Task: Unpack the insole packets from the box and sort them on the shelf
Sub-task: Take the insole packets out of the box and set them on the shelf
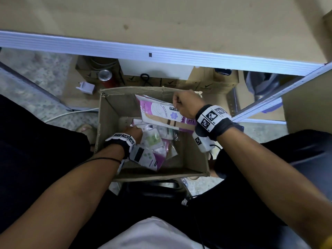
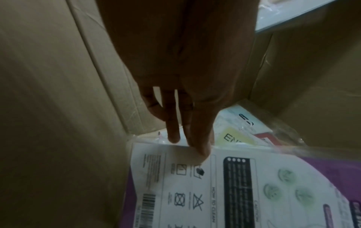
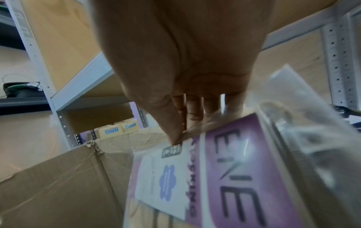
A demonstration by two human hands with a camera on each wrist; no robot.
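Note:
An open cardboard box [image 1: 111, 112] stands on the floor between my knees, with several plastic-wrapped packets [image 1: 156, 146] lying in its bottom. My right hand [image 1: 185, 105] is above the box's far right side and pinches the top edge of a purple and white packet [image 1: 161, 114] [image 3: 224, 177], thumb against fingers, holding it lifted. My left hand [image 1: 133, 132] [image 2: 187, 120] reaches down into the box's left side. Its straight fingers [image 2: 201, 145] touch the top edge of a white and purple packet [image 2: 224, 185] that lies flat against the box wall [image 2: 58, 108].
A wooden shelf board [image 1: 161, 20] with a white metal front rail [image 1: 143, 53] runs across above the box. Under it sit small cartons [image 1: 212, 83], a red can [image 1: 106, 78] and a white plug adapter [image 1: 86, 88]. A metal upright [image 1: 280, 94] stands at the right.

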